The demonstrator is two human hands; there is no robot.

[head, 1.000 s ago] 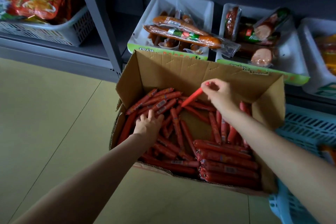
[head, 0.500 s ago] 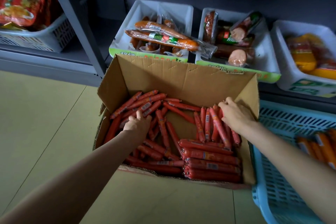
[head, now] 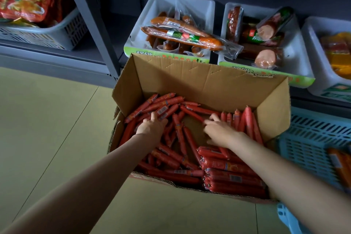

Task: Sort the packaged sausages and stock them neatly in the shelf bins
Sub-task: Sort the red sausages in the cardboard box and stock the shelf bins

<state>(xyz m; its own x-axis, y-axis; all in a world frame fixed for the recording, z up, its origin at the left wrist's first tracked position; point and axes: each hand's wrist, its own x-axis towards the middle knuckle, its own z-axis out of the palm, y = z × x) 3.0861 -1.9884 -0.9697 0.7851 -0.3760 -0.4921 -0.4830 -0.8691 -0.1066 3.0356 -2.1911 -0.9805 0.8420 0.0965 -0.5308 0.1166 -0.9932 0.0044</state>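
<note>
Down on the floor before the shelf, an open cardboard box (head: 199, 81) is seen from the head camera, its bottom strewn with loose red sausages (head: 178, 131), while tighter stacks are laid along the near right side. Both hands are sunk into the pile. The left hand (head: 152, 127) is spread over the sticks at the left, fingers resting on them; whether any is actually pinched cannot be told. The right hand (head: 218, 131) is reached toward the middle, its fingertips (head: 208, 121) laid against one slanting stick, and no closed hold can be made out there either.

Behind the box, two white shelf bins (head: 212, 5) are already stocked with larger vacuum-packed sausages (head: 182, 37), and a blue basket (head: 311, 138) is stood just beside the box on the right.

Each stick is judged light and fairly stiff, but the glossy casing looks slippery, so a bundle is likely to slide apart. A hold around the middle, with several gathered parallel, is judged safest; the crimped ends should be avoided.
</note>
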